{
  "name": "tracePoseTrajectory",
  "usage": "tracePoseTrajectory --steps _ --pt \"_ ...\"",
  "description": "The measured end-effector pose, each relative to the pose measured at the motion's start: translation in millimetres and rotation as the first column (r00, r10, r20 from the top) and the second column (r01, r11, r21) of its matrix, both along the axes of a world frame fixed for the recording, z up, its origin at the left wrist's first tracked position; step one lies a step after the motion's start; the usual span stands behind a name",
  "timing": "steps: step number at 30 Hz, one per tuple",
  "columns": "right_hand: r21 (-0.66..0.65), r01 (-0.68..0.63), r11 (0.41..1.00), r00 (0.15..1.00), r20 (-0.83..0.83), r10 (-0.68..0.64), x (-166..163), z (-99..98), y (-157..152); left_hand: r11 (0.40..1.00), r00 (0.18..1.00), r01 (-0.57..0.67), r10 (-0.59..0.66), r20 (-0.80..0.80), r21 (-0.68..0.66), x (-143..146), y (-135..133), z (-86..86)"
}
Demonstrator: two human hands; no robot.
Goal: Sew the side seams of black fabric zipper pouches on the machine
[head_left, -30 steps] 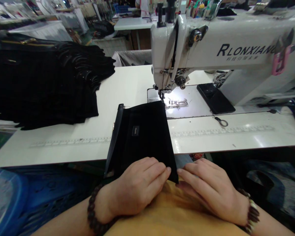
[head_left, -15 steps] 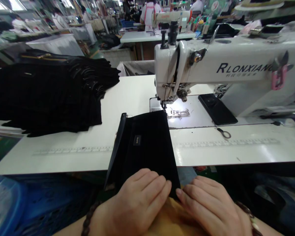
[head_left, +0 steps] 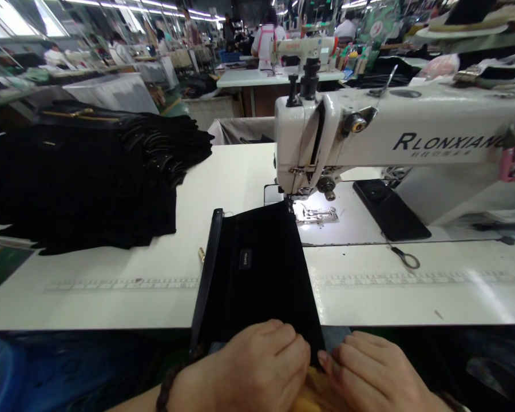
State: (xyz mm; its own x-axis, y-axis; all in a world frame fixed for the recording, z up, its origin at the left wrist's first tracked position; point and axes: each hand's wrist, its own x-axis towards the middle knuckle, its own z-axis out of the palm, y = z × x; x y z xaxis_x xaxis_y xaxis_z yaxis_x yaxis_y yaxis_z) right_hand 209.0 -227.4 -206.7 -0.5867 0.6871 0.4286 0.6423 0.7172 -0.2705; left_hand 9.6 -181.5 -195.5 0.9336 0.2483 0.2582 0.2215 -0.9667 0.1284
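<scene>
A black fabric panel (head_left: 266, 292) stretches from the sewing machine (head_left: 302, 143) over the table's front edge toward me. Its far right corner sits at the presser foot (head_left: 289, 203). A small dark label (head_left: 245, 259) is on its face, and a shiny black strip (head_left: 209, 269) with a gold zipper pull (head_left: 201, 254) runs down its left side. My left hand (head_left: 261, 363) is closed on the near edge, fingers curled under and partly hidden. Just to the right, my right hand (head_left: 371, 372) pinches the near right corner between thumb and fingers.
Left on the white table (head_left: 154, 306) lies a tall stack of black pieces (head_left: 98, 177). A phone (head_left: 390, 209) and a small ring-handled tool (head_left: 407, 258) lie right of the needle. A blue plastic container (head_left: 64, 366) is below left. People and machines fill the background.
The view has tilted up, so the table and machine appear lower. My left fingers are curled more tightly at the panel's near edge. The far corner remains at the presser foot.
</scene>
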Motion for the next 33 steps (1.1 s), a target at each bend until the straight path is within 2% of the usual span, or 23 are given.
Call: tracePoseTrajectory --steps 6,11,18,22,26,33 --pt "-0.054 -0.051 0.997 0.997 0.051 0.054 -3.5 -6.3 24.7 0.999 0.994 0.040 -0.040 -0.104 0.001 1.1 24.4 -11.2" --pt "-0.082 -0.096 0.992 0.992 0.073 0.102 -2.9 -8.0 49.3 0.999 0.993 0.037 -0.037 -0.111 0.002 1.0 44.1 -11.0" --pt "-0.148 -0.092 0.985 0.981 0.158 0.115 0.4 -9.6 77.5 0.998 0.995 0.059 -0.059 -0.081 0.004 3.1 75.6 -15.1" --pt "-0.111 -0.109 0.988 0.972 0.195 0.129 1.9 -10.4 89.0 0.996 0.993 0.089 -0.088 -0.078 0.009 2.6 93.1 -18.5" --pt "-0.024 -0.103 0.994 0.960 0.260 0.106 3.4 -9.2 98.7 0.996 0.997 0.079 -0.080 0.004 0.049 2.6 109.6 -20.0" --pt "-0.004 -0.077 0.997 0.910 0.409 0.072 5.9 -12.8 119.9 0.988 0.992 0.124 -0.126 0.021 0.095 4.0 138.6 -23.5"
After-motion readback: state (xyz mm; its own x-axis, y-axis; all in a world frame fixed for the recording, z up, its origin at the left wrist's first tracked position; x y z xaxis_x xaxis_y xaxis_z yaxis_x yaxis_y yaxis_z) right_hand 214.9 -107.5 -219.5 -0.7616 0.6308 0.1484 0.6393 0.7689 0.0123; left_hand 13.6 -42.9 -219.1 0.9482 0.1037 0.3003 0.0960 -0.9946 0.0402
